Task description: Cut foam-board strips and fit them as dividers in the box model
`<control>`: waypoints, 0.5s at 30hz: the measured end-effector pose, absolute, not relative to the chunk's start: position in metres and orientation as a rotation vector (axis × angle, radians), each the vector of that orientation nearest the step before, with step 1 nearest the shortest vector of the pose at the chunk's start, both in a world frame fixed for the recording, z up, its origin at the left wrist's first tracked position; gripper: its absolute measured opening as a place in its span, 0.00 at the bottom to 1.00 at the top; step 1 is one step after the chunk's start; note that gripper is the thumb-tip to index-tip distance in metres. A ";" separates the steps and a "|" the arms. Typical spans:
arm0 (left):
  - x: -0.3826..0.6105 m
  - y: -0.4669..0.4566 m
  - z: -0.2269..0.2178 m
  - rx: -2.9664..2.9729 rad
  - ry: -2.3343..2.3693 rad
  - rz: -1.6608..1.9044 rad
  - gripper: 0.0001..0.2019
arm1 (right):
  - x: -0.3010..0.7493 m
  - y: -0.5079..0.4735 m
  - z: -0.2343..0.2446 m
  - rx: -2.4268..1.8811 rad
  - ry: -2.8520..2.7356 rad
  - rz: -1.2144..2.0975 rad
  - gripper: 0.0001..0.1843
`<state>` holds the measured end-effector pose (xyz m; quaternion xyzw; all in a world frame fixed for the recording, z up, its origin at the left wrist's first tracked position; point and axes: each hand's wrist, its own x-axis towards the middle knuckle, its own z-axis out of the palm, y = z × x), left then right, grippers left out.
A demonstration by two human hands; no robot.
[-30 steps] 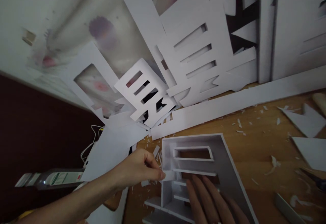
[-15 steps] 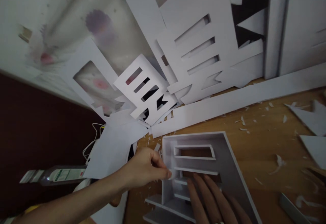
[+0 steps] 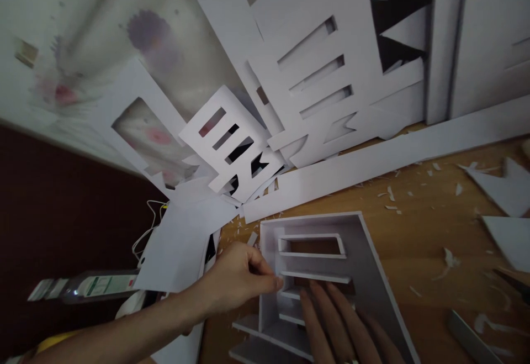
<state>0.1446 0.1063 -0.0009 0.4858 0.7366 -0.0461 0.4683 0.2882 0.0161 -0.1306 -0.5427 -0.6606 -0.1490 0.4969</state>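
A shallow box-like piece of white board [image 3: 387,281] with thin upright walls lies on the table. Narrow slots are cut in its floor, and thin white strips [image 3: 317,277] stand along their edges. My left hand [image 3: 244,275] reaches over its left wall, thumb and forefinger pinched at the left ends of the strips. Whatever is between those fingertips is too small to make out. Stretched out over the lower slots, the fingers of my right hand [image 3: 335,320] lie on or just above the strips. That hand hides part of the slots, and its thumb is out of sight.
Cut white sheets [image 3: 308,88] lean at the back, with a long white strip [image 3: 372,157] before them. A clear bottle [image 3: 89,286] lies at left. White scraps dot the wooden table [image 3: 418,198]; a metal blade-like tool [image 3: 470,336] lies at right.
The view has shifted slightly, moving everything a little to the left. My left fingertips have moved slightly right over the strip ends. My right hand stays over the slots.
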 end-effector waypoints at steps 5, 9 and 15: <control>0.146 0.106 0.000 1.185 1.829 -0.109 0.14 | 0.283 0.015 -0.131 -1.333 -1.564 -0.346 0.19; 0.149 0.104 -0.001 1.177 1.861 -0.091 0.14 | 0.280 0.014 -0.131 -1.355 -1.557 -0.310 0.19; 0.152 0.098 -0.004 1.195 1.906 -0.078 0.10 | 0.291 0.014 -0.125 -1.329 -1.638 -0.339 0.20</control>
